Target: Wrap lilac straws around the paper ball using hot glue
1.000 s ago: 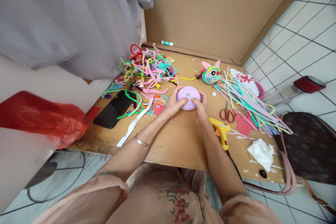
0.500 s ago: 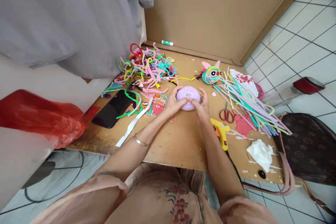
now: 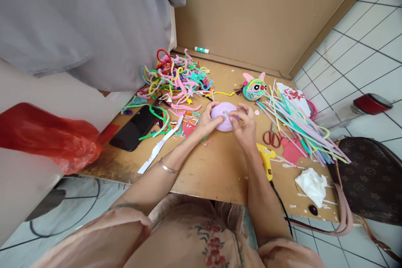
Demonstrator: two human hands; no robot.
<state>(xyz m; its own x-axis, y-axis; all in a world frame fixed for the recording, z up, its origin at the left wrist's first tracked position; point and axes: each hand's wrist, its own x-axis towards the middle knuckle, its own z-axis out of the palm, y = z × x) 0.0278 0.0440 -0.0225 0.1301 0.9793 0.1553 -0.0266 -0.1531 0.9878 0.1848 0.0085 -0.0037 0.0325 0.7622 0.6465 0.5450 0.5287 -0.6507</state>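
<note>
A round lilac disc (image 3: 219, 112), coiled in rings like wound pipe cleaner, is held up above the table. My left hand (image 3: 206, 122) grips its left edge, thumb laid across the face toward the pale centre. My right hand (image 3: 245, 125) is bent over the disc's right side, thumb and forefinger drawn together near the middle. Whatever sits between those fingertips is too small to make out. Beyond the disc, to the right, stands a decorated ball with pink ears and googly eyes (image 3: 255, 88). Red-handled scissors (image 3: 271, 138) and a yellow glue gun (image 3: 266, 161) lie right of my right hand.
Tangled pipe cleaners (image 3: 179, 75) heap at the back left, near a black phone (image 3: 133, 127) and a white paper strip (image 3: 160, 144). Straight pipe cleaners (image 3: 301, 123) spread on the right. A crumpled tissue (image 3: 312, 186) and a brown bag (image 3: 367, 176) are at the right edge.
My right hand has left the disc's right rim, and its thumb and forefinger have come to the centre of the face. My left hand keeps its hold.
</note>
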